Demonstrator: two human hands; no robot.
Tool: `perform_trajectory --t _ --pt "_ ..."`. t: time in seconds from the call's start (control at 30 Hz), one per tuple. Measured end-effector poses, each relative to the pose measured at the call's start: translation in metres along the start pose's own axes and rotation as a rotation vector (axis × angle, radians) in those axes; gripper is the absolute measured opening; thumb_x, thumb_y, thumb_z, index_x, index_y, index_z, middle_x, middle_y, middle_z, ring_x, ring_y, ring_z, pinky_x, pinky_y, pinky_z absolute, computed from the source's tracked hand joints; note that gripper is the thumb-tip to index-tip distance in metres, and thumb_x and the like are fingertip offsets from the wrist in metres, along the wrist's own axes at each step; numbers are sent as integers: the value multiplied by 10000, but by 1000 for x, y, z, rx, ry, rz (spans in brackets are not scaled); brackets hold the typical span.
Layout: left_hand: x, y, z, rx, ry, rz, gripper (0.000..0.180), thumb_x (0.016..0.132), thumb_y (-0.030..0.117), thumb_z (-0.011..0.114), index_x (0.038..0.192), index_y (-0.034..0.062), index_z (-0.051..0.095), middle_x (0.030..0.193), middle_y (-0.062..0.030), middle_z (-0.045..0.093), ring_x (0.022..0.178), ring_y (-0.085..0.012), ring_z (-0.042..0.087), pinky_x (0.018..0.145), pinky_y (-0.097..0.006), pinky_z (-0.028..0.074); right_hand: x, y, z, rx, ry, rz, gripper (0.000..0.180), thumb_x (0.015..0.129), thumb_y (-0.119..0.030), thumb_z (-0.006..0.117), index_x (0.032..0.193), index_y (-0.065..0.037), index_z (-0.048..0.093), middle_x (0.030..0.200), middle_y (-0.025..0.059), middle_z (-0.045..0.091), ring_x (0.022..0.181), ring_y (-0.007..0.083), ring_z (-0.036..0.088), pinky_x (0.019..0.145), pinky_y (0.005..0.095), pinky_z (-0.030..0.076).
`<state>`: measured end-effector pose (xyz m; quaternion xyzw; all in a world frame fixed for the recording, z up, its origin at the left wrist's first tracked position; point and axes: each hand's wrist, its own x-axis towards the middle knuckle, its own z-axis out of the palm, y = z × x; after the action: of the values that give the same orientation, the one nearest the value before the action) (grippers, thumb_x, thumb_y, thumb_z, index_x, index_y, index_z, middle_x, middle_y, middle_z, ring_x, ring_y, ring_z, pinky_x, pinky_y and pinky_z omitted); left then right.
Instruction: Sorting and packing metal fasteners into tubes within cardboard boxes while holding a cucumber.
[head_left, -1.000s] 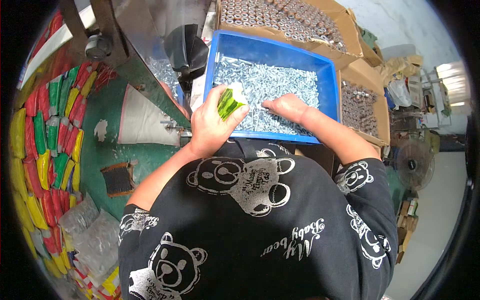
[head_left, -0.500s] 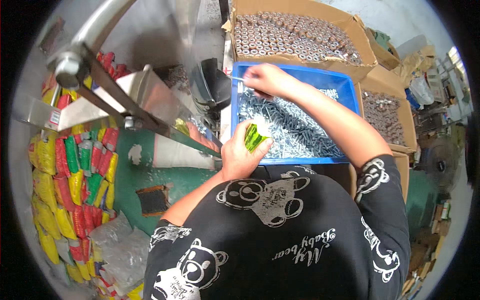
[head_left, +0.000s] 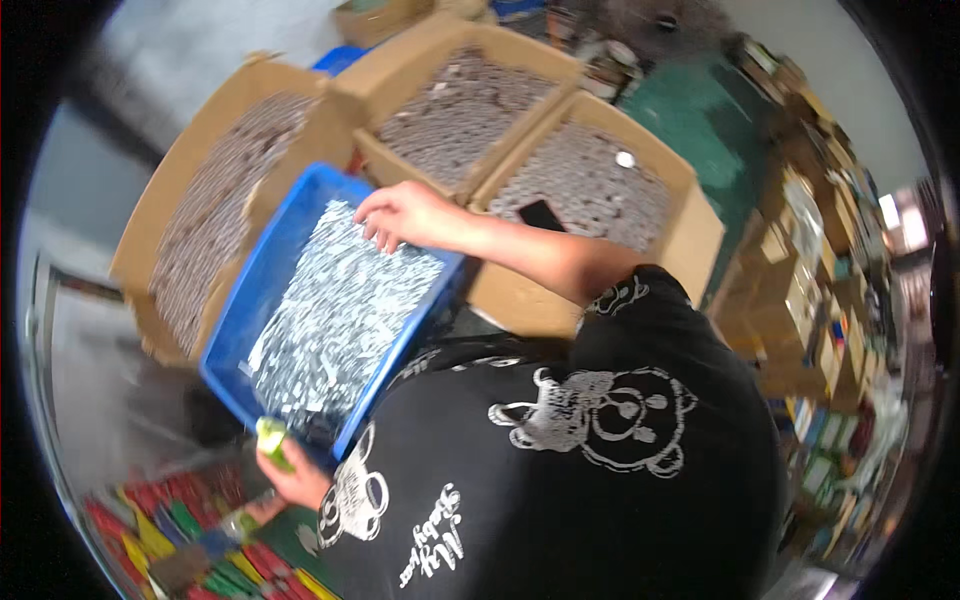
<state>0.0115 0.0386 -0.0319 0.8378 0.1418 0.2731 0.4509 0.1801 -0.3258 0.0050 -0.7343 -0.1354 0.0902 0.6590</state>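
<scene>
A piece of watermelon rind [head_left: 271, 444], green with a pale inside, is gripped in my left hand [head_left: 297, 482] just outside the near left corner of the blue bin [head_left: 228, 338]. The bin holds a great many small silvery metal pieces [head_left: 345, 300], too blurred to tell their exact kind. Over the bin's far right part hangs my right hand [head_left: 405, 214], its fingers apart and loosely bent. Nothing shows between them. Whether the fingertips touch the pieces I cannot tell.
Cardboard boxes full of small round parts stand left [head_left: 215, 215], behind [head_left: 455, 115] and right [head_left: 590, 180] of the bin. A black phone [head_left: 541, 215] lies on the right box's parts. Red, yellow and green bags [head_left: 175, 520] are at lower left; shelves [head_left: 800, 320] stand right.
My view has swung to the right, bringing more boxes in. My right hand has opened and no longer shows the thin pale piece. My left hand keeps the watermelon rind.
</scene>
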Motion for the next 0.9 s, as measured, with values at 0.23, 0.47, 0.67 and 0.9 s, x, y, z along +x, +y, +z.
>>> perform_trajectory --t 0.23,0.47,0.67,0.9 --pt "6 12 16 271 -18 53 555 936 366 547 1283 -55 444 1128 -220 577 972 -277 568 839 -350 445 -151 113 -230 -878 1083 289 211 826 -131 537 975 -74 676 907 182 663 854 354 641 768 417 510" --pt "3 10 7 276 -76 -25 577 946 360 530 1319 -58 394 1180 -216 552 1009 -267 552 850 -353 441 -221 214 -293 -1448 605 673 197 792 -167 534 884 -57 670 831 215 639 840 365 623 799 448 494" --pt "-1 21 15 242 8 -3 499 944 304 550 1275 -53 444 1115 -155 567 922 -199 539 818 -307 441 -232 218 -279 -1600 611 546 204 801 -126 524 910 -44 676 810 158 642 860 326 621 764 464 511" --pt "-8 36 14 269 43 -12 466 942 306 547 1247 -41 479 1103 -158 579 925 -223 552 814 -319 446 -223 150 -331 116 649 498 168 883 -239 574 868 -90 651 790 30 604 710 166 594 573 293 465"
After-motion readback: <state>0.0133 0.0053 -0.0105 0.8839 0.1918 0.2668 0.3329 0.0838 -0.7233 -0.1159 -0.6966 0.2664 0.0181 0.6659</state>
